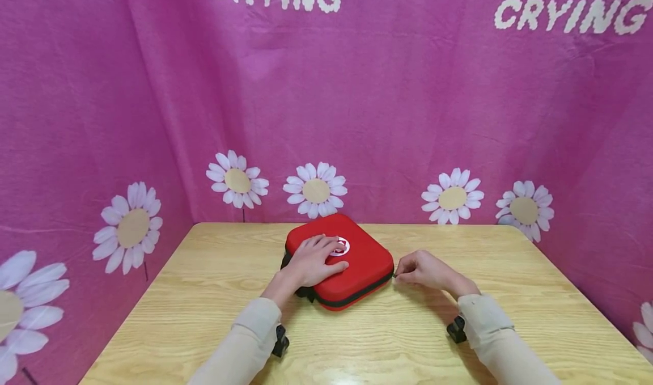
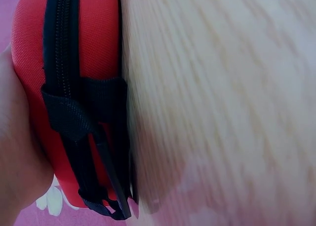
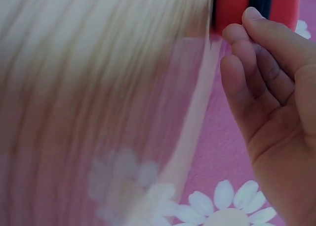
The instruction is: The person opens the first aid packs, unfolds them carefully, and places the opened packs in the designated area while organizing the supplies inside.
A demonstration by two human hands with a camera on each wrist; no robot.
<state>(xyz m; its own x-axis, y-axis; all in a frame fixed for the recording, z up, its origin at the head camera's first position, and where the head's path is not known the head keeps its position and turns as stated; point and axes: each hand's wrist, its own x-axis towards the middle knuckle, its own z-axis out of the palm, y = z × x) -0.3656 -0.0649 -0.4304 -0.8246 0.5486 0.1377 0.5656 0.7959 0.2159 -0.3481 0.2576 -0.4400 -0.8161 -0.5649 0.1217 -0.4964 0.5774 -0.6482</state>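
A red zippered case (image 1: 357,254) with a round white emblem lies flat on the table, turned at an angle. My left hand (image 1: 311,263) rests on its lid with fingers spread, partly covering the emblem. In the left wrist view, a black carry handle (image 2: 69,118) hangs on the case's side, beside the black zipper (image 2: 63,43). At the case's right corner my right hand (image 1: 423,271) pinches the zipper pull between thumb and index finger. The pull itself is mostly hidden by the fingertips (image 3: 253,13), which lie right at the zipper band in the right wrist view.
The light wooden table (image 1: 214,305) ends at a back edge just behind the case. A pink cloth backdrop (image 1: 377,101) with daisies and white lettering stands behind it and on both sides. A black wrist camera (image 1: 456,329) sits under the right sleeve.
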